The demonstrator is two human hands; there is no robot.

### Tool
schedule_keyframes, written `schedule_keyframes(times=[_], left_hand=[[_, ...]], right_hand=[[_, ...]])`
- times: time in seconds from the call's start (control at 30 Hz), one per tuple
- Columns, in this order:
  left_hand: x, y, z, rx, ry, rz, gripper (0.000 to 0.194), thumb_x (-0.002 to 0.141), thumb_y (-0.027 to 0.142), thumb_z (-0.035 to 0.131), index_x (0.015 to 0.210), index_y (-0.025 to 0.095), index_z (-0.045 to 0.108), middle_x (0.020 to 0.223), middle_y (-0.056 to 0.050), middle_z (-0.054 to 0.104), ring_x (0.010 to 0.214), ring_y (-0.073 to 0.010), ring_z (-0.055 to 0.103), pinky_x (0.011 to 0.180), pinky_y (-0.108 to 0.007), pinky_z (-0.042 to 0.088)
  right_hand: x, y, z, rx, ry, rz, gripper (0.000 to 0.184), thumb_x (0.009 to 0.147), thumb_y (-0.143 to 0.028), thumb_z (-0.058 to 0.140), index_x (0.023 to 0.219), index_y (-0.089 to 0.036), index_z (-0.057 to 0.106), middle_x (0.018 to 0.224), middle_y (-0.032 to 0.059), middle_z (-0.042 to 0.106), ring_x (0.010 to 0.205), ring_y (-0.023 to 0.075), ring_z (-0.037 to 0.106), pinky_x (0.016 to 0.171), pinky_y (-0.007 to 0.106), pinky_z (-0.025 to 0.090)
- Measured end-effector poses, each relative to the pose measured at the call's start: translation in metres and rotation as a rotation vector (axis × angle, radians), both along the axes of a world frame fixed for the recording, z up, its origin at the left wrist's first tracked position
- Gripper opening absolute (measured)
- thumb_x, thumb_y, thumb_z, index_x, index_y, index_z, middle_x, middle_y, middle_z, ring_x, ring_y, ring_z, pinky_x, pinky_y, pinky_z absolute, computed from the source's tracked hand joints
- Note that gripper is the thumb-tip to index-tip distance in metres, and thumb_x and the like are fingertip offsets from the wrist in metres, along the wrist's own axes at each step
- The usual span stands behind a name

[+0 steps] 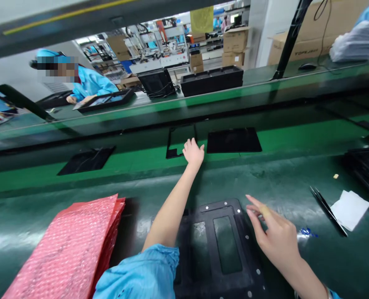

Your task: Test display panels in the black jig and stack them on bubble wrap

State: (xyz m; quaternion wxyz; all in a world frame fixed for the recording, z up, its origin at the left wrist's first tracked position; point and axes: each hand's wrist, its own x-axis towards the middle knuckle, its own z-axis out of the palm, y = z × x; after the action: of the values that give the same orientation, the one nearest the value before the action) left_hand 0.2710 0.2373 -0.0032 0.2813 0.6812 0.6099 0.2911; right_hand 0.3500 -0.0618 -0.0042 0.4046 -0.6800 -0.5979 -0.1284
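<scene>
Resting bags: red bubble-wrap bags [69,245], toward the counter's [290,174] near edge.
Thin frame: black frame [172,153] on the green belt [140,155], beyond the counter's far edge.
Left hand [193,152]: over its lower right corner, fingers slightly spread; I cannot tell whether they grip. Step seems reaching for the frame; next move calls for pinching its rim securely.
Right hand [274,232]: fingers parted, holding nothing, beside the black fixture's [213,249] right edge.

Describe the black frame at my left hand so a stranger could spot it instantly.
Find the green strip crossing the scene beyond the pink bubble wrap. On it, go to the left hand. The thin black frame there has an open middle showing green, unlike the solid-looking black panels on either side.
</scene>
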Motion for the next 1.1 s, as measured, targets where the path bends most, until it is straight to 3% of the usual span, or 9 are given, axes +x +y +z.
schedule_keyframes(times=[0.2,0.4,0.5,0.67,0.73,0.8,0.97,1.03,1.1], left_hand=[[-0.037,0.013,0.004,0.006,0.199,0.013,0.03,0.091,0.019,0.065,0.121,0.012,0.062,0.133,-0.013,0.058,0.135,-0.0306,0.046,0.115,-0.057,0.031],[-0.063,0.015,0.05,-0.003,0.081,-0.041,0.025,0.081,0.012,0.071,0.106,0.011,0.065,0.104,-0.009,0.065,0.108,-0.0251,0.061,0.102,-0.048,0.046],[-0.066,-0.021,0.071,0.025,-0.089,-0.157,0.027,0.072,0.006,0.069,0.098,0.013,0.069,0.103,-0.009,0.065,0.106,-0.0232,0.062,0.101,-0.04,0.048],[-0.068,-0.143,0.084,-0.048,-0.409,-0.418,0.019,0.071,0.029,0.077,0.087,0.02,0.069,0.105,-0.006,0.068,0.101,-0.0212,0.066,0.088,-0.033,0.056],[-0.068,-0.19,0.085,-0.285,-0.782,-0.585,0.023,0.069,0.037,0.083,0.086,0.025,0.073,0.108,-0.007,0.067,0.104,-0.0236,0.066,0.09,-0.037,0.056],[-0.069,-0.223,0.086,-0.494,-0.937,-0.626,0.029,0.06,0.044,0.091,0.084,0.034,0.077,0.112,-0.008,0.065,0.101,-0.0248,0.066,0.089,-0.04,0.057],[-0.081,-0.252,0.091,-0.582,-1.037,-0.593,0.034,0.055,0.048,0.093,0.085,0.045,0.079,0.117,-0.006,0.063,0.115,-0.0292,0.063,0.102,-0.043,0.053],[-0.098,-0.255,0.098,-0.502,-0.995,-0.664,0.045,0.062,0.044,0.091,0.105,0.045,0.076,0.129,-0.004,0.061,0.124,-0.0275,0.06,0.108,-0.043,0.05],[-0.124,-0.259,0.106,-0.366,-0.871,-0.691,0.053,0.074,0.037,0.085,0.124,0.038,0.07,0.135,-0.006,0.06,0.131,-0.0268,0.055,0.111,-0.043,0.047]], right_hand=[[-0.004,0.0,0.0,0.011,-0.008,0.081,0.026,0.103,-0.021,0.045,0.107,-0.012,0.07,0.085,0.003,0.076,0.071,0.0142,0.073,0.065,0.025,0.053],[-0.005,0.001,-0.003,0.044,-0.003,0.137,0.022,0.101,-0.018,0.048,0.102,-0.015,0.07,0.087,0.0019,0.077,0.074,0.0145,0.073,0.068,0.025,0.054],[-0.009,0.0,-0.002,0.065,0.017,0.123,0.022,0.1,-0.017,0.049,0.111,-0.014,0.068,0.089,0.0033,0.076,0.074,0.0136,0.072,0.067,0.024,0.054],[-0.015,-0.004,-0.002,0.083,0.009,0.102,0.046,0.099,-0.023,0.053,0.144,-0.018,0.048,0.115,0.0091,0.073,0.092,0.0173,0.073,0.078,0.028,0.058],[-0.014,-0.008,-0.007,0.078,-0.069,0.107,0.055,0.099,-0.026,0.054,0.151,-0.021,0.04,0.126,0.0114,0.069,0.101,0.0206,0.072,0.079,0.03,0.059],[-0.012,-0.013,-0.013,0.106,-0.153,0.116,0.057,0.097,-0.022,0.055,0.152,-0.024,0.039,0.129,0.0114,0.068,0.101,0.0218,0.073,0.075,0.029,0.059],[-0.004,-0.026,-0.027,0.133,-0.094,0.178,0.036,0.094,-0.017,0.054,0.128,-0.028,0.062,0.119,0.0076,0.073,0.091,0.0225,0.075,0.07,0.029,0.059],[-0.004,-0.03,-0.028,0.048,0.113,0.169,0.02,0.096,-0.027,0.054,0.108,-0.025,0.069,0.101,0.0082,0.077,0.083,0.024,0.075,0.069,0.031,0.06],[-0.006,-0.03,-0.025,-0.091,0.422,0.156,0.022,0.095,-0.04,0.057,0.092,-0.023,0.07,0.08,0.0082,0.076,0.071,0.0242,0.074,0.065,0.032,0.06]])
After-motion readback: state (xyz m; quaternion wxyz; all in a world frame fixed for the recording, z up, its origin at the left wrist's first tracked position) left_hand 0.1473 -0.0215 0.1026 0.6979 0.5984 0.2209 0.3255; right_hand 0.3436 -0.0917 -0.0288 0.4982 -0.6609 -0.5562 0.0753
